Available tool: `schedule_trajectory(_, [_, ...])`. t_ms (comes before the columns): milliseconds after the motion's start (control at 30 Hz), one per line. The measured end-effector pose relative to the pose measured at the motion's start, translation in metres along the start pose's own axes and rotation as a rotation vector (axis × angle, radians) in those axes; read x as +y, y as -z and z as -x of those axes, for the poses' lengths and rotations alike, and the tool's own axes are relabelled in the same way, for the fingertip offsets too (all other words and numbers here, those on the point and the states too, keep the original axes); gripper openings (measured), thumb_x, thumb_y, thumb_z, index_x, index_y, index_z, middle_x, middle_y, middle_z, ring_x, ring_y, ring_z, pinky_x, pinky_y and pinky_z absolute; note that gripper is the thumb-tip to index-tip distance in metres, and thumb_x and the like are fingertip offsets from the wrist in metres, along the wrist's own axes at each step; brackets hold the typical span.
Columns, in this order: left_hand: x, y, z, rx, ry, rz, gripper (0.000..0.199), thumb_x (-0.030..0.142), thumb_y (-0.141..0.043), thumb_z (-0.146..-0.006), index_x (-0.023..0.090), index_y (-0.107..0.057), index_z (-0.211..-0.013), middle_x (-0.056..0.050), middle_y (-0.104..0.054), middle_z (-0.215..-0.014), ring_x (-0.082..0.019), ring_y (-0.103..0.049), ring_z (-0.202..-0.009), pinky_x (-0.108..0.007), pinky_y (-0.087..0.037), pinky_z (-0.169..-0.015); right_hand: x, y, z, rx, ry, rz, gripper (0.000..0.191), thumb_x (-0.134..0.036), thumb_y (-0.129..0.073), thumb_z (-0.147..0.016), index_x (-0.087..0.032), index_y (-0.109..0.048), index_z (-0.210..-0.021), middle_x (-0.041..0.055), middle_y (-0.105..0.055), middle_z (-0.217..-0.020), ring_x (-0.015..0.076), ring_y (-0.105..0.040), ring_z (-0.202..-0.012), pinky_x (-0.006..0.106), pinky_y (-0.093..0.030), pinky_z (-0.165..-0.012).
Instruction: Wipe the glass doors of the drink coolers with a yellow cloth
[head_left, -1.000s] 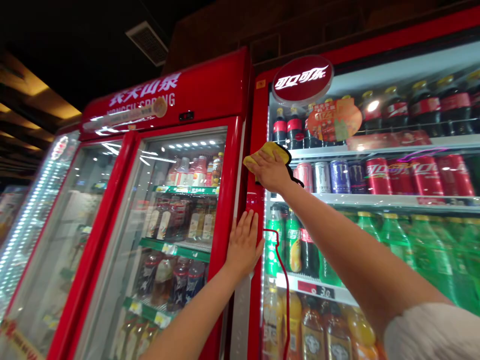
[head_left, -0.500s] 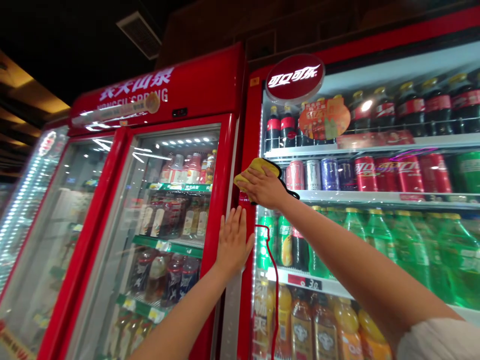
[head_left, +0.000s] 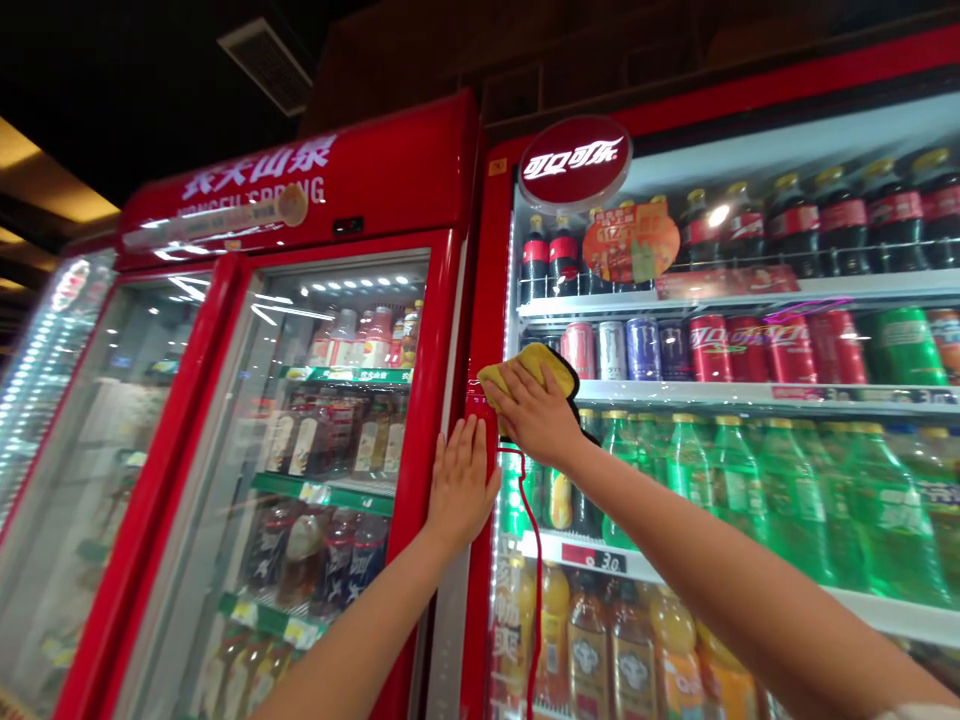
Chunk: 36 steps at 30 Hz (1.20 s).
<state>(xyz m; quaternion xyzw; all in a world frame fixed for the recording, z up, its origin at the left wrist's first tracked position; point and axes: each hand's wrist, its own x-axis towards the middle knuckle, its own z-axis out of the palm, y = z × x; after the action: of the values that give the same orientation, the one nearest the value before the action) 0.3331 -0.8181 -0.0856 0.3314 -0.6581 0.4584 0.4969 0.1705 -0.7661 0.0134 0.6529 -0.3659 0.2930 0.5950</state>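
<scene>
Yellow cleaning cloth (head_left: 525, 365): soft, light and limp, slightly bunched, with a dark edge at its right side (backing or a second cloth, cannot tell). Having no stiffness, it is best taken by its folded bulk under the palm. Location: against the right cooler's red door frame (head_left: 486, 300), at mid-height, overlapping the glass. Right-hand grip (head_left: 529, 410): fingers spread flat over the cloth, pressing it to the surface, no pinch. Left-hand grip (head_left: 463, 485): empty, fingers spread, palm flat across the seam between the coolers, just below the cloth. Also present: Coca-Cola disc sign (head_left: 574, 163), above; red cord (head_left: 534, 520), hanging near; left cooler's red Nongfu Spring header (head_left: 390, 170).
</scene>
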Motion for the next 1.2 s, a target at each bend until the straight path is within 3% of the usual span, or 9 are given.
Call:
schedule_trajectory(100, [0.003, -0.005, -0.009, 0.009, -0.010, 0.015, 0.070, 0.036, -0.042, -0.102, 0.009, -0.019, -0.161, -0.018, -0.033, -0.164, -0.030, -0.026, -0.155, -0.052, -0.023, -0.126, 0.013, 0.003, -0.019, -0.012, -0.016, 0.006, 0.050, -0.033, -0.040, -0.104, -0.024, -0.046, -0.152, 0.0146, -0.044, -0.159, 0.0322, -0.038, -0.148, 0.060, -0.020, -0.121])
schedule_trajectory(300, [0.014, -0.016, -0.031, 0.030, 0.001, 0.090, 0.071, 0.035, -0.041, -0.102, 0.013, -0.013, -0.163, -0.017, -0.031, -0.166, -0.029, -0.024, -0.155, -0.053, -0.023, -0.126, 0.079, 0.021, -0.063, 0.046, -0.217, 0.051, 0.053, -0.036, -0.046, -0.101, -0.025, -0.046, -0.153, 0.0126, -0.040, -0.162, 0.0333, -0.033, -0.150, 0.064, -0.015, -0.122])
schedule_trajectory(400, [0.018, -0.018, -0.033, 0.045, -0.008, 0.130, 0.073, 0.035, -0.043, -0.101, 0.015, -0.010, -0.163, -0.016, -0.028, -0.167, -0.029, -0.023, -0.156, -0.054, -0.022, -0.126, 0.092, 0.031, -0.039, 0.089, -0.342, 0.095, 0.053, -0.037, -0.044, -0.102, -0.024, -0.045, -0.153, 0.0133, -0.037, -0.163, 0.0346, -0.031, -0.151, 0.067, -0.015, -0.121])
schedule_trajectory(500, [0.019, -0.019, -0.032, 0.055, -0.016, 0.147, 0.073, 0.035, -0.043, -0.101, 0.016, -0.010, -0.163, -0.016, -0.027, -0.167, -0.030, -0.023, -0.156, -0.055, -0.021, -0.127, 0.076, 0.033, -0.001, 0.091, -0.435, 0.144, 0.054, -0.034, -0.044, -0.101, -0.019, -0.045, -0.153, 0.0177, -0.035, -0.164, 0.0385, -0.028, -0.151, 0.070, -0.010, -0.120])
schedule_trajectory(600, [0.019, -0.021, -0.036, 0.072, -0.028, 0.145, 0.072, 0.034, -0.042, -0.101, 0.014, -0.012, -0.163, -0.017, -0.028, -0.167, -0.031, -0.022, -0.156, -0.056, -0.021, -0.127, 0.050, 0.025, 0.014, 0.041, -0.314, 0.144, 0.054, -0.030, -0.047, -0.100, -0.015, -0.046, -0.152, 0.0200, -0.037, -0.162, 0.0391, -0.029, -0.151, 0.069, -0.007, -0.121])
schedule_trajectory(733, [0.020, -0.024, -0.056, 0.098, -0.060, 0.158, 0.070, 0.034, -0.041, -0.101, 0.015, -0.015, -0.163, -0.017, -0.028, -0.167, -0.031, -0.022, -0.156, -0.057, -0.022, -0.126, 0.046, 0.015, -0.022, 0.009, -0.149, 0.097, 0.052, -0.029, -0.046, -0.101, -0.021, -0.046, -0.153, 0.0160, -0.040, -0.162, 0.0344, -0.032, -0.151, 0.064, -0.010, -0.123])
schedule_trajectory(933, [0.026, -0.024, -0.096, 0.123, -0.071, 0.185, 0.065, 0.036, -0.037, -0.103, 0.012, -0.021, -0.161, -0.018, -0.027, -0.167, -0.031, -0.021, -0.156, -0.058, -0.021, -0.126, 0.103, 0.037, -0.081, 0.017, -0.165, 0.139, 0.049, -0.035, -0.046, -0.103, -0.027, -0.049, -0.151, 0.0120, -0.042, -0.161, 0.0334, -0.032, -0.151, 0.066, -0.010, -0.122])
schedule_trajectory(1067, [0.032, -0.023, -0.110, 0.118, -0.076, 0.222, 0.065, 0.036, -0.036, -0.102, 0.012, -0.021, -0.161, -0.019, -0.027, -0.167, -0.032, -0.020, -0.156, -0.059, -0.020, -0.126, 0.123, 0.053, -0.054, 0.065, -0.322, 0.209, 0.050, -0.033, -0.044, -0.103, -0.019, -0.050, -0.150, 0.0171, -0.044, -0.158, 0.0354, -0.037, -0.146, 0.064, -0.015, -0.121])
schedule_trajectory(1200, [0.043, -0.023, -0.113, 0.131, -0.076, 0.273, 0.066, 0.036, -0.038, -0.102, 0.013, -0.021, -0.161, -0.017, -0.029, -0.166, -0.031, -0.021, -0.156, -0.057, -0.019, -0.126, 0.110, 0.054, -0.012, 0.023, -0.417, 0.212, 0.049, -0.026, -0.039, -0.104, -0.026, -0.048, -0.152, 0.0100, -0.044, -0.160, 0.0333, -0.035, -0.149, 0.064, -0.015, -0.122])
